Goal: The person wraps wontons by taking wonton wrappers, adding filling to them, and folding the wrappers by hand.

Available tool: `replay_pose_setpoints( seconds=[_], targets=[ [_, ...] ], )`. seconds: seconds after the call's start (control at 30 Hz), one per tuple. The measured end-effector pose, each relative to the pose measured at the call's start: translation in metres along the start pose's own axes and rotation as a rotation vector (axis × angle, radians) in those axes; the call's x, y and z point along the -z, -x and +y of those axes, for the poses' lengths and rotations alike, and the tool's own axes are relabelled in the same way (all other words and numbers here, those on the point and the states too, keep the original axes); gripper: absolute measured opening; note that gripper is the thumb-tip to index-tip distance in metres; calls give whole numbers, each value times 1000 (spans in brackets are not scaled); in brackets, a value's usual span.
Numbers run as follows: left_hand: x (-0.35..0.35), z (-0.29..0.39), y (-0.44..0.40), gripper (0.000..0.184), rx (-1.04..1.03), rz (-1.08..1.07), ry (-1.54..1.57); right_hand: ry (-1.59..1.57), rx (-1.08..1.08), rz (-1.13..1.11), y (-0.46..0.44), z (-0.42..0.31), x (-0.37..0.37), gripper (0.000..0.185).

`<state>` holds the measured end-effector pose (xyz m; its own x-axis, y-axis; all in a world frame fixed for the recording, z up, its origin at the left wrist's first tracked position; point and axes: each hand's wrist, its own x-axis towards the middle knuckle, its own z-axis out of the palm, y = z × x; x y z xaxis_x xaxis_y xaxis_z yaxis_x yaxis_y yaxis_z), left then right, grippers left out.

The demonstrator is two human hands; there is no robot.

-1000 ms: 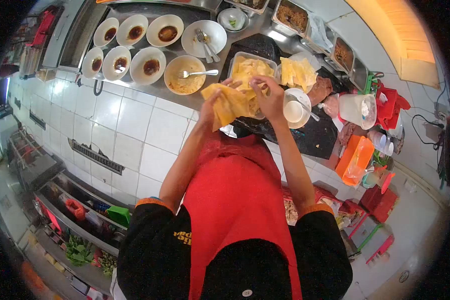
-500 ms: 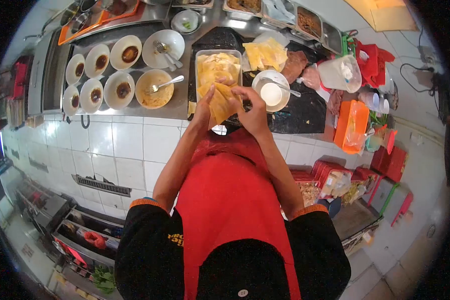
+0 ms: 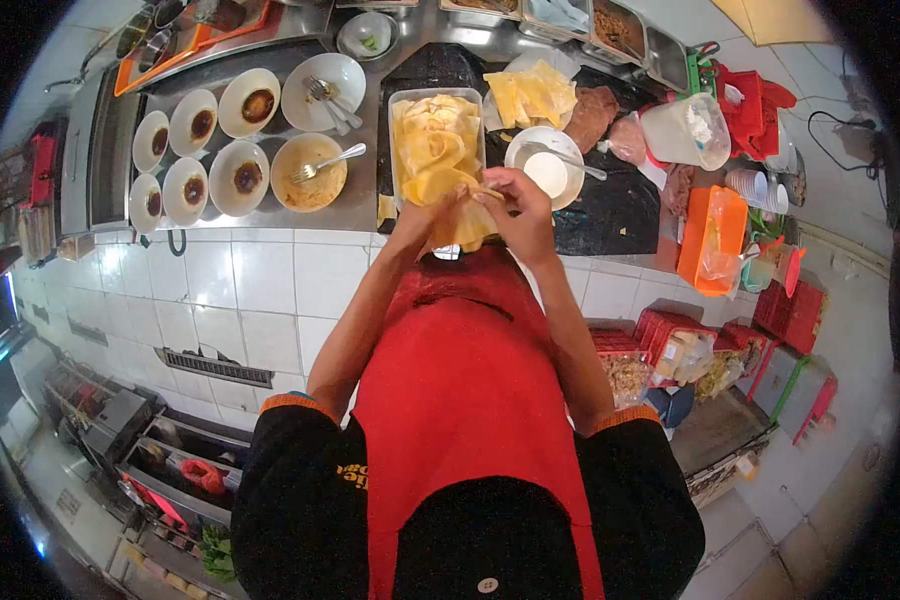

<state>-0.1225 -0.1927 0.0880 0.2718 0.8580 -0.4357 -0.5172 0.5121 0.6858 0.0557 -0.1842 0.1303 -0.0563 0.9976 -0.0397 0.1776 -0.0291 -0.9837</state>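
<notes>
Close to my body, over the near end of the tray, I hold a thin yellow wonton wrapper point(image 3: 432, 184) in both hands. My left hand point(image 3: 434, 212) pinches it from the left, and my right hand point(image 3: 522, 208) has its fingertips closed on the right part. The sheet is bent, with one portion hanging below the fingers. Behind my hands, a rectangular tray point(image 3: 481, 130) holds several folded yellow pieces point(image 3: 436, 122). A stack of flat square wrappers point(image 3: 532, 100) lies to the upper right. Nearest my right hand stands a bowl of white paste point(image 3: 547, 175) with a utensil across it.
Several white bowls with dark sauce point(image 3: 210, 150) stand at left, beside a bowl with a fork point(image 3: 310, 175) and a bowl of cutlery point(image 3: 323, 92). At right are a white tub point(image 3: 685, 135), an orange container point(image 3: 710, 240) and stacked cups point(image 3: 755, 192). Metal food pans point(image 3: 615, 40) line the back.
The wrapper was spread flatter between my hands; now it is bent and bunched at my fingertips. My right fingers have closed in toward my left hand.
</notes>
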Motion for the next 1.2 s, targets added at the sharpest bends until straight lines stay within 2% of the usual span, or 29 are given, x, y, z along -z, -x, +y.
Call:
replay_pose_setpoints(
  seconds=[0.03,0.1,0.13,0.17,0.23,0.37,0.47,0.53,0.57,0.63,0.77,0.87,0.93,0.97,1.07,1.13,1.2],
  targets=[
    [0,-5,-2,46,-43,81,-63,1,-2,0,-2,7,9,25],
    [6,-11,-4,46,-30,132,-70,254,9,-34,-12,25,37,26],
    [9,-13,-5,47,-18,183,-78,452,13,30,-16,25,49,25],
    [10,-11,-4,47,-19,181,-75,655,58,48,-18,47,68,32],
    [8,2,0,47,-58,197,-63,1127,-30,56,-9,60,81,40],
    [10,0,0,48,-56,169,-56,1222,83,-35,2,99,95,46],
    [4,-2,-2,48,-22,214,-112,1073,64,-53,3,86,87,44],
    [1,-10,-3,48,-37,197,-33,742,110,-48,-1,45,70,43],
    [0,-12,-4,47,-48,162,47,738,109,-49,-3,24,60,43],
    [-6,-5,0,47,-24,133,-29,612,346,-192,-3,-9,38,44],
    [-10,-4,2,43,-68,114,-78,684,421,-231,-4,-8,20,45],
    [-9,1,6,44,-66,94,-101,648,395,-222,-8,-3,22,42],
    [-7,0,6,44,-68,75,-104,262,116,-360,-12,-2,29,40],
    [-6,-1,6,45,-55,99,-64,262,117,-362,-10,0,28,40],
    [-3,-3,3,45,-41,138,37,140,38,-239,0,7,24,39],
    [-5,4,5,45,-39,154,98,-98,-80,-128,3,11,17,34],
    [-5,12,7,49,117,178,219,-139,-118,-61,2,9,11,31]
  ],
)
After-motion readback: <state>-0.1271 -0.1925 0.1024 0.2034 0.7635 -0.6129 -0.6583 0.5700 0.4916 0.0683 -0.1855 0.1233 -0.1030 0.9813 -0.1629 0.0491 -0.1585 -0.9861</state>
